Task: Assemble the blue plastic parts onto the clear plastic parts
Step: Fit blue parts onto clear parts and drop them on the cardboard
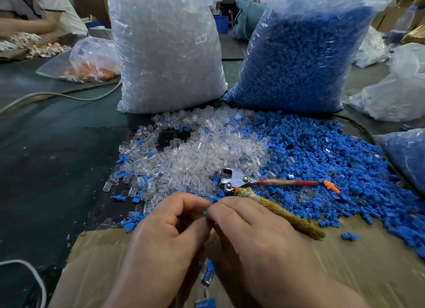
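Now in your hands: your left hand (165, 227) and right hand (248, 229) meet fingertip to fingertip, fingers curled, and pinch one small piece between them.
What shows of it: only a bit of a blue part (205, 213) at the pinch; whether a clear part is joined to it, I cannot tell.
Long axis: mostly hidden; it seems to run from one hand to the other.
Clear pile (195, 153): straight ahead of both hands, slightly toward the left one, so that hand is nearer.
Blue pile (322, 160): ahead and to the right, nearer your right hand.
Pliers (239, 181): just beyond your right fingertips, between the hands and the piles.
Below the hands: a cardboard box (345, 261); blue-and-clear pieces (208, 275) show in the gap between your wrists.
Next move, as I judge: press together where you hold it, then drop it straight down.
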Tool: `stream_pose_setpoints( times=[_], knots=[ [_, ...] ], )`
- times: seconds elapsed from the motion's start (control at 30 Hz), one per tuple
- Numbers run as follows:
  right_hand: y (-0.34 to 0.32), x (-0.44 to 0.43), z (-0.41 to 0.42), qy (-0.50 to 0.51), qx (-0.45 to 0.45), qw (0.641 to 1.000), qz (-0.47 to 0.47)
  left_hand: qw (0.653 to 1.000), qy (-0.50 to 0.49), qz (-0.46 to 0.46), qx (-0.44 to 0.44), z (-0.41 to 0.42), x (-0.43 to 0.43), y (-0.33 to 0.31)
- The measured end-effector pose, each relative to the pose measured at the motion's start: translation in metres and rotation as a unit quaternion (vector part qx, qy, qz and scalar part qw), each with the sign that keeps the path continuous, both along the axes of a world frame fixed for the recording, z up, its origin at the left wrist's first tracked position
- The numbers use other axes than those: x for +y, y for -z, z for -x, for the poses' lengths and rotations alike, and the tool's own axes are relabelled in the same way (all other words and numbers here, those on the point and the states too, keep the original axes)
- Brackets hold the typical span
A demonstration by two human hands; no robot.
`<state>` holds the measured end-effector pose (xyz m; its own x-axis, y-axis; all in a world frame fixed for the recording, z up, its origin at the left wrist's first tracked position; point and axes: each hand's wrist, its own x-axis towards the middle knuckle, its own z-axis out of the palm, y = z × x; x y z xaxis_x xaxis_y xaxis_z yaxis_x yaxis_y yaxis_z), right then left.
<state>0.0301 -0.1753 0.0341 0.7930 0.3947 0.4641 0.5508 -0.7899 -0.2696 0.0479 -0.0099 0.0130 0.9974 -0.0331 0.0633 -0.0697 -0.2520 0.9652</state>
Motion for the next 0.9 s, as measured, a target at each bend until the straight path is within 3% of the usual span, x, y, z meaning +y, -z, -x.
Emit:
stream_pose_setpoints(
  times=[0.13, 0.23, 0.37, 0.77, 0.9],
  knots=[
    [-0.004, -0.009, -0.009, 0.052, 0.025, 0.997, 0.048, 0.996, 0.001, 0.071, 0.048, -0.002, 0.004, -0.003],
    [-0.006, -0.036, -0.02, 0.18, 0.135, 0.965, 0.135, 0.98, 0.007, 0.175, 0.093, -0.006, 0.006, -0.007],
    [0.002, -0.055, -0.028, 0.211, 0.173, 0.938, 0.215, 0.962, 0.02, 0.238, 0.13, -0.006, 0.002, -0.013],
    [0.001, -0.057, -0.04, 0.225, 0.163, 0.936, 0.217, 0.952, 0.038, 0.249, 0.174, -0.007, 0.007, -0.014],
    [-0.009, -0.058, -0.036, 0.223, 0.132, 0.952, 0.165, 0.954, 0.038, 0.247, 0.164, -0.006, 0.008, -0.016]
  ],
)
